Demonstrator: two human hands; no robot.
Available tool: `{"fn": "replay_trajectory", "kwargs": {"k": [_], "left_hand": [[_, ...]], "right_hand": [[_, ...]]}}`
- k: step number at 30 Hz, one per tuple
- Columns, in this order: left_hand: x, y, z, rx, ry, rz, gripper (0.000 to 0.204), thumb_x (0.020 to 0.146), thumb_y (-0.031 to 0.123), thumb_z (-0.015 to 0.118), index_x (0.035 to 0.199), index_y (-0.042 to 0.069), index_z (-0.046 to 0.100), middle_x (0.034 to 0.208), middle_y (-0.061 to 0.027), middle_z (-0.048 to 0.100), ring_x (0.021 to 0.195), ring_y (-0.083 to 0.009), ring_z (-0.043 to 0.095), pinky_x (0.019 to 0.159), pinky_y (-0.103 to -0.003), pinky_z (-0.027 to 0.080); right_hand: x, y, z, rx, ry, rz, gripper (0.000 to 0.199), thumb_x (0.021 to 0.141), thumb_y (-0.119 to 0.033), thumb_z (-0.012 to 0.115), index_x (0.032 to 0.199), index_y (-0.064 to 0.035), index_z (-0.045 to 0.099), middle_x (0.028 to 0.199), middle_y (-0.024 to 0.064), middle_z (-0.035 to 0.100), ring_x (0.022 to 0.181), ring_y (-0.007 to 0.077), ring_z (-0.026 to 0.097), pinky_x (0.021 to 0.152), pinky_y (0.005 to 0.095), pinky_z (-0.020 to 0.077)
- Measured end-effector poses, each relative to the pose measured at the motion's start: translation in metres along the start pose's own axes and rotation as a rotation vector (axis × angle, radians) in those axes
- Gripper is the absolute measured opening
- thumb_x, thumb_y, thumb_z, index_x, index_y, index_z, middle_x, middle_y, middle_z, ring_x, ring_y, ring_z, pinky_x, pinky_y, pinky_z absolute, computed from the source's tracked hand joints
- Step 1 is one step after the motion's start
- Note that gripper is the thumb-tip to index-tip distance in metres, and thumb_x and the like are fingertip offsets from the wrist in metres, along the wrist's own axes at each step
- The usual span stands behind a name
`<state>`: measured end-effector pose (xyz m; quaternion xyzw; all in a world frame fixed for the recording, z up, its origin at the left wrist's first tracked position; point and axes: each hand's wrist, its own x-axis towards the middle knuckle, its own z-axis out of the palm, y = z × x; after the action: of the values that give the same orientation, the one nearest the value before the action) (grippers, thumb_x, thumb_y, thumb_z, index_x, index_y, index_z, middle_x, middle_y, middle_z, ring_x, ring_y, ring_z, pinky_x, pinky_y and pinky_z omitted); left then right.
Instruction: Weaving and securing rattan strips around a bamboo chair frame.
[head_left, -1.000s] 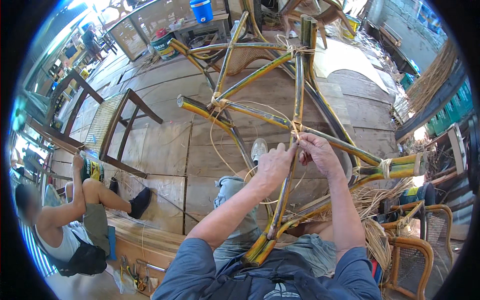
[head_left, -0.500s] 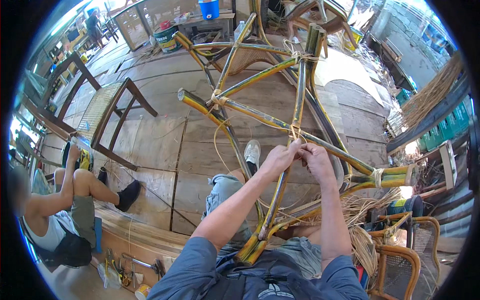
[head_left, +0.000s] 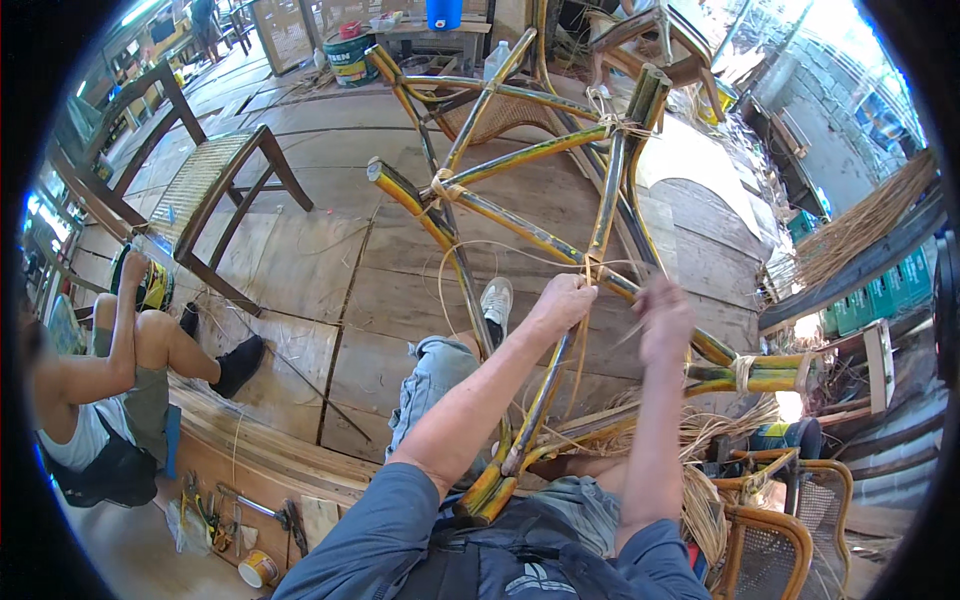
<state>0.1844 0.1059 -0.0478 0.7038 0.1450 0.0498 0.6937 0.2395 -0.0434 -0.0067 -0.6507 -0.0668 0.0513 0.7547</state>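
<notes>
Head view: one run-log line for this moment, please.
left hand: grips joint of bamboo frame | right hand: blurred, pulling thin strip | seated person at left

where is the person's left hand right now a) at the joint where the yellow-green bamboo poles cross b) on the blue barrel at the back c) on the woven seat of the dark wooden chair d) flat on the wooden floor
a: the left hand grips the yellow-green bamboo pole frame right at the crossing joint bound with thin tan cane strips, while the right hand, blurred, is just beside it.
</notes>
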Motion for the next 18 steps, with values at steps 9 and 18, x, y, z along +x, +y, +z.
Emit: {"fn": "replay_trajectory", "kwargs": {"k": [9,18], "left_hand": [[-0.006,0.012,-0.013,-0.167,-0.071,-0.197,0.020,0.078,0.016,0.055,0.062,0.004,0.053,0.056,-0.0025,0.048,0.049,-0.0116,0.041,0.045,-0.028,0.032],[0.010,-0.010,0.009,-0.080,-0.054,-0.067,0.023,0.074,0.018,0.053,0.062,-0.001,0.052,0.054,-0.0078,0.048,0.051,-0.0175,0.048,0.048,-0.035,0.038]], "right_hand": [[0.022,-0.309,-0.161,0.163,-0.271,-0.527,0.033,0.088,-0.009,0.051,0.121,-0.0073,0.044,0.099,0.0095,0.056,0.078,0.0125,0.052,0.069,0.0236,0.0437],[0.126,-0.278,-0.287,-1.285,0.534,-0.618,0.054,0.077,-0.021,0.064,0.124,-0.0026,0.043,0.102,0.0185,0.058,0.090,0.0272,0.057,0.079,0.0357,0.0457]]}}
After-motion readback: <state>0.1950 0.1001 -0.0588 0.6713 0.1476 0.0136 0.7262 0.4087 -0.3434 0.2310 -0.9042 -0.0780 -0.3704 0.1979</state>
